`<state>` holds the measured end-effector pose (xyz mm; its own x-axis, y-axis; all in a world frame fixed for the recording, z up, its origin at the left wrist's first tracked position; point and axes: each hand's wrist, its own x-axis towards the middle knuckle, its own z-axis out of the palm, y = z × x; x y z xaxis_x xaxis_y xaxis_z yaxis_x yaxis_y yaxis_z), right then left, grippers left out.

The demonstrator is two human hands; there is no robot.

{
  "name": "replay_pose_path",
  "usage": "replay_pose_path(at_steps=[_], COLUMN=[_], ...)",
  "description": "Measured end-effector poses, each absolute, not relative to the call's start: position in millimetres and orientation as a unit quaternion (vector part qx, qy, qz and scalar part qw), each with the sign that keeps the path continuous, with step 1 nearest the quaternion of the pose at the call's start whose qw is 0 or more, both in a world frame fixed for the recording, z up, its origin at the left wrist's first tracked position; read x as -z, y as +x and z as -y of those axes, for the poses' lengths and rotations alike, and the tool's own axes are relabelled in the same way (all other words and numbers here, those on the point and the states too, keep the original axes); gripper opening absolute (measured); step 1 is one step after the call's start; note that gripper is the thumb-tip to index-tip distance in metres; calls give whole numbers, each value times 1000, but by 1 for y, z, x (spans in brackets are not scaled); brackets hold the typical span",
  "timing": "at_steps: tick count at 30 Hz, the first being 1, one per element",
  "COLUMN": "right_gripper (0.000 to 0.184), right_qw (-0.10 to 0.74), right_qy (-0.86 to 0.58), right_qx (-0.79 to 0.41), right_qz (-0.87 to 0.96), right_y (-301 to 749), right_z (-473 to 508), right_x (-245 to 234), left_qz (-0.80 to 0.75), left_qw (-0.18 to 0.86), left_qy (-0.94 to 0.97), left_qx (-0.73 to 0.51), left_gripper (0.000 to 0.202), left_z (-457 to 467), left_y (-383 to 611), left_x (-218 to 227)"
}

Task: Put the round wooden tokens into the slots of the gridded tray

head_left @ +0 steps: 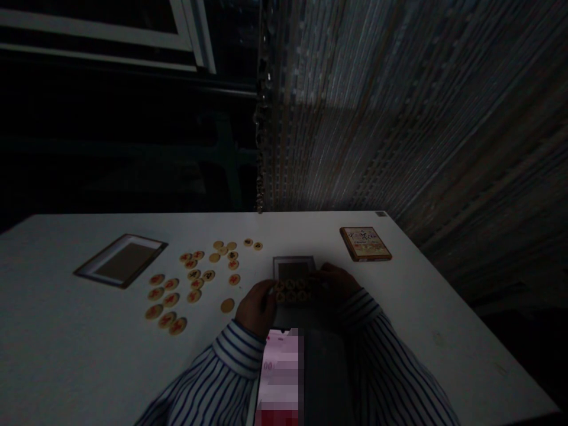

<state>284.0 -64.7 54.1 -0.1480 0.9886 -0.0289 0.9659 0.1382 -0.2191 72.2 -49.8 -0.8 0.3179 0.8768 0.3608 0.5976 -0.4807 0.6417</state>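
A shallow box tray point(293, 259) lies in front of me, with Chinese chess pieces point(290, 296) in two rows in its near part. My left hand point(258, 305) is at the tray's left edge, fingers bent around that side. Over the right end of the rows is my right hand point(335, 281), its fingers closed together at the tray. Whatever they hold is hidden in the dark. To the left, loose Chinese chess pieces point(171, 300) are scattered, several with red characters and some with black. A few lie with a plain side up, including one plain piece point(228, 305) near my left hand.
A second, framed tray or lid point(122, 260) rests at the left of the white table point(80, 355). A decorated box point(366, 244) lies at the back right. A lit phone point(279, 373) is below my hands. Behind the table hangs a string curtain point(328, 130).
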Motion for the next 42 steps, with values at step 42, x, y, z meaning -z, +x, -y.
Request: replay_pose_path(at_steps=[42], right_gripper=[24], right_qw=[12], right_qy=[-642], right_qx=[-33], right_qz=[766], right_y=[279], right_z=[67], right_x=[-57], left_qz=[-469], left_qw=[200], left_qy=[780], left_qx=[-364], left_gripper=[28], left_z=[50], left_y=[73], left_x=[2])
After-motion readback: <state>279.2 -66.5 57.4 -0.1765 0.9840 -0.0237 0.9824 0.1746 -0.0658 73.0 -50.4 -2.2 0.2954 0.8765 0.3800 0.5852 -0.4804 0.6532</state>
